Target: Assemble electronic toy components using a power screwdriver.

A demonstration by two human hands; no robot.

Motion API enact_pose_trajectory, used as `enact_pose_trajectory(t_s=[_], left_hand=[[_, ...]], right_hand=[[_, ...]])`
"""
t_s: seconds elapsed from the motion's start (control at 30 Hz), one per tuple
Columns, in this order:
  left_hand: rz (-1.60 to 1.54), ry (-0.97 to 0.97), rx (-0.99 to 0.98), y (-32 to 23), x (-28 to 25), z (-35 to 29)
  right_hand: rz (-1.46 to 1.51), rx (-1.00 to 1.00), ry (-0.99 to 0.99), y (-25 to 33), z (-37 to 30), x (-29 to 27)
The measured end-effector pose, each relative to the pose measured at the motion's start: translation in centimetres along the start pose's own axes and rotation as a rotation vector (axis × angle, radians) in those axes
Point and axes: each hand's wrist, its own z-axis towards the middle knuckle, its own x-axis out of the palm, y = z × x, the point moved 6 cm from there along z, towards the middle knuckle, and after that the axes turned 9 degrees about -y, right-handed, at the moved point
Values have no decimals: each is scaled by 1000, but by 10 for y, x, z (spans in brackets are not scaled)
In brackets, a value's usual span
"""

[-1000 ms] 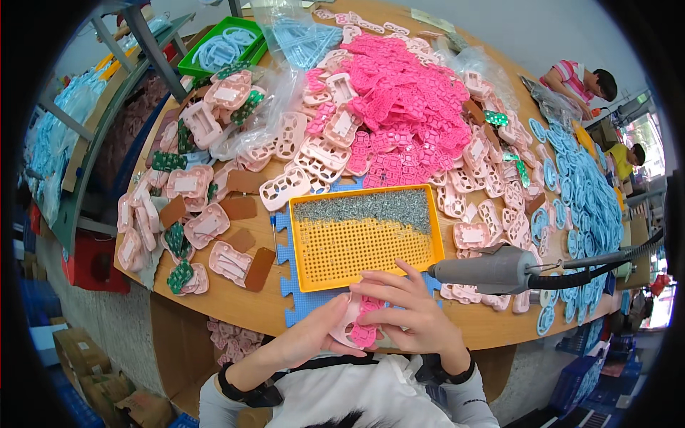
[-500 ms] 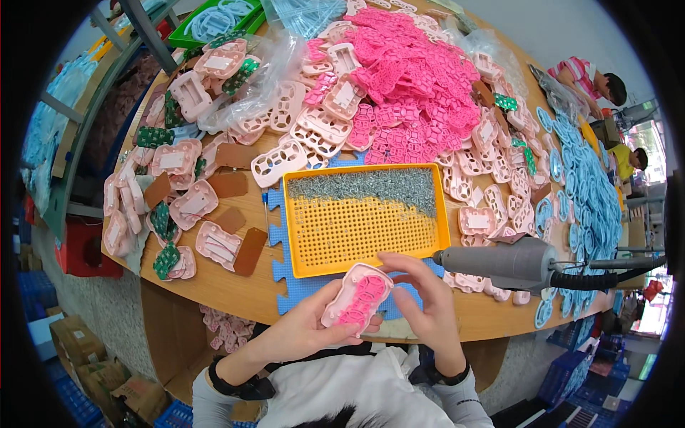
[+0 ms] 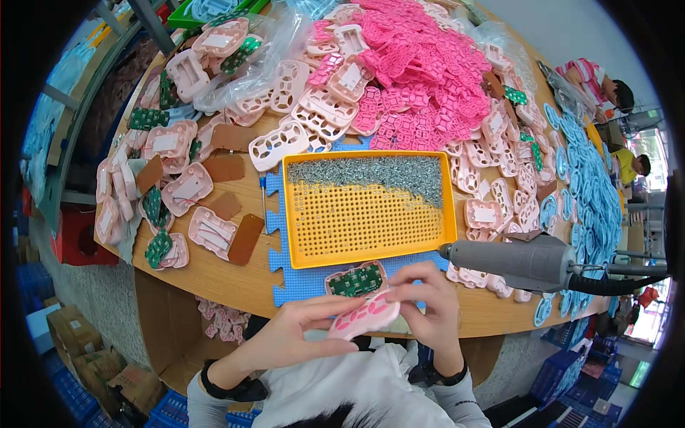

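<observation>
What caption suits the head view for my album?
Left hand and right hand hold a pale pink, rounded plastic shell near a green circuit board and a yellow rectangular plastic tray.

I view 1 pale pink shell held tilted, its long axis running 8 to 2 o'clock, bright pink inserts filling its openings. Just beyond, toward 12 o'clock, I see 1 pink casing, open side up, bearing a green circuit board.

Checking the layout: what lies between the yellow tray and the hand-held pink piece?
In the head view, a pale pink shell holding a green circuit board.
</observation>
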Motion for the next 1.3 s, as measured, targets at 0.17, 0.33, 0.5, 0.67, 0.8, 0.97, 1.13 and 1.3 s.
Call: enact_pose_trajectory(t_s=[0.17, 0.33, 0.5, 0.67, 0.8, 0.97, 1.13, 1.3], left_hand=[[422, -351, 312, -3, -12, -5], [694, -514, 642, 14, -12, 3], [792, -549, 708, 19, -7, 9], [879, -585, 712, 21, -4, 8], [936, -547, 740, 24, 2, 14], [993, -591, 726, 28, 5, 18], [998, -623, 702, 30, 3, 18], [949, -633, 668, 31, 1, 18]], right_hand=[[-186, -185, 14, -21, -23, 6], [-289, -359, 47, -39, -20, 11], [-332, -511, 53, -46, -22, 9], [-439, -553, 70, -50, -27, 9], [-462, -561, 64, -54, -28, 7], [-484, -493, 113, -58, -26, 7], [-397, -299, 245, -57, -20, 4], [-243, -96, 325, -53, -13, 4]])
